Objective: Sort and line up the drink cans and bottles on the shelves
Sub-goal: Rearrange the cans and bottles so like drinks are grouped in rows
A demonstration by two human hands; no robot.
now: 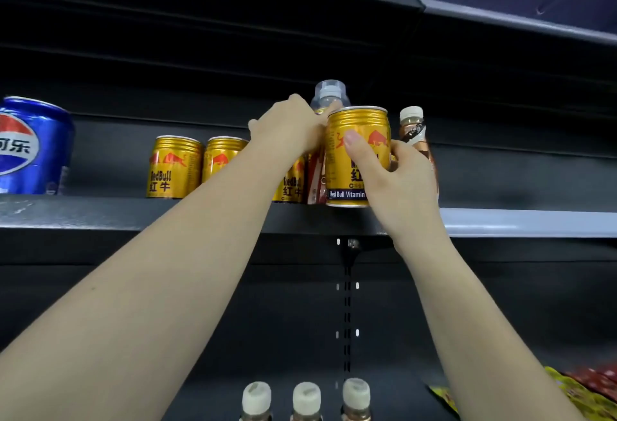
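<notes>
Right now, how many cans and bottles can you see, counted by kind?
Gold cans: 4
Blue cans: 1
Bottles on the upper shelf: 2
Bottles on the lower shelf: 3
Total: 10

Shelf colours, quick rundown: the short metal Red Bull cans are gold with red bulls and dark lettering, like the two far-left ones [174,167] [220,157], and the near one [356,157] adds a dark blue band with white text at the bottom. The big aluminium Pepsi can [33,147] on the left is blue with a red-white-blue globe. The brown plastic bottle [414,130] has a cream cap. The metal shelf [83,213] is black, with a pale grey edge strip on the right.
</notes>
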